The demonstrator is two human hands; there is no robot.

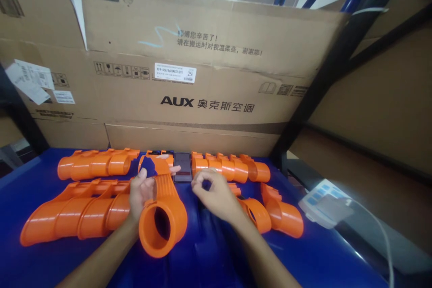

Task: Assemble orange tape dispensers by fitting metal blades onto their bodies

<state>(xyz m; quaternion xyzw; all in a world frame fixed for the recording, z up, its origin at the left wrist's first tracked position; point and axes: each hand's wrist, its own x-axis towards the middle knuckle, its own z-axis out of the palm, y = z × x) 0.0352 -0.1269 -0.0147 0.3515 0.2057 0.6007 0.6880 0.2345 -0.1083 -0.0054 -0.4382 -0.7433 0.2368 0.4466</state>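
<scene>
On blue desk (209,252), far left: nested orange tubes (74,216). Centre-left: left hand (141,194) clasped round orange tube (164,216), mouth toward camera. Behind: phone (182,166). Right hand (216,195) just beside, thumb and forefinger pinched, holding nothing visible. Further right: tube row (232,168).

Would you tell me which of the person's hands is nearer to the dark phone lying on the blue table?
Left. The left hand holds an orange part, its fingertips almost at the phone; the right hand sits just below the phone.
</scene>
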